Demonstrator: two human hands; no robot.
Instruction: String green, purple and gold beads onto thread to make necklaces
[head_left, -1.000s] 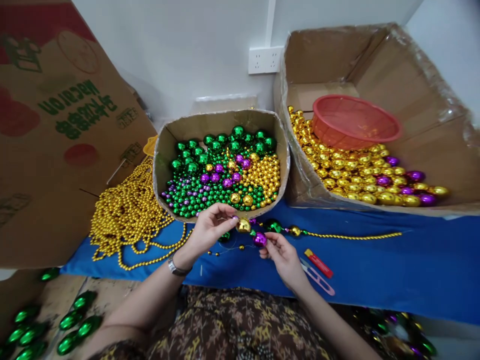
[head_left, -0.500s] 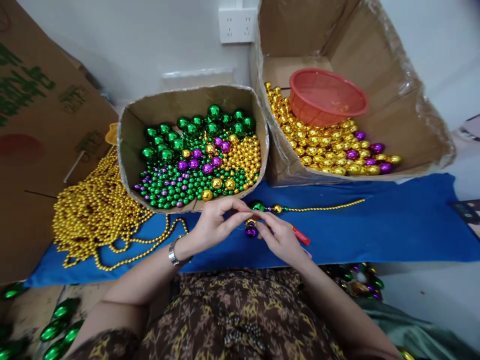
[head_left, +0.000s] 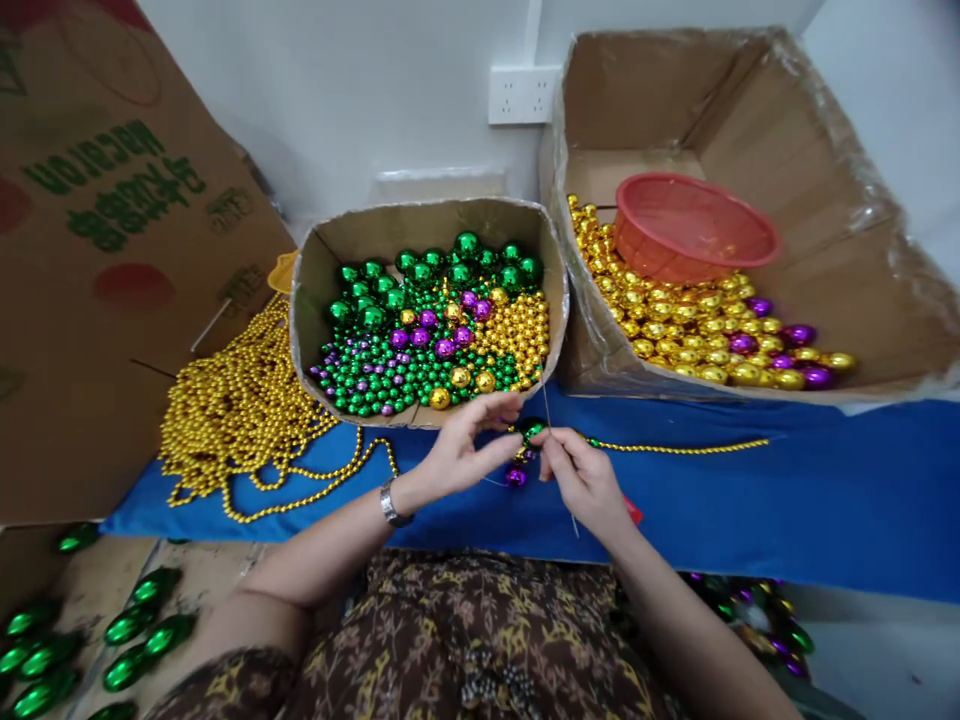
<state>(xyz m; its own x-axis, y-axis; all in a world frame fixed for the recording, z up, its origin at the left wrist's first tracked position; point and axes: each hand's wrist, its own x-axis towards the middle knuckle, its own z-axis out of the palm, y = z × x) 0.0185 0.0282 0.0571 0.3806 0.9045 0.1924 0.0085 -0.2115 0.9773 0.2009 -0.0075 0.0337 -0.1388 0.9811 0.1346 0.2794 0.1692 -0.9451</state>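
Right hand pinched on a thin wire; left hand just left of it, thumb and fingers apart. Bead strand on the blue cloth by the fingertips, gold tail running right. Outward: mixed-bead box far side, gold-bead box far right, gold chains left.

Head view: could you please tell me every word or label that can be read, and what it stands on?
"Macaron", green, upside down, on the left cardboard box.
Green characters beneath, same box: too blurred to read.
Small green marks, same box: too small to read.
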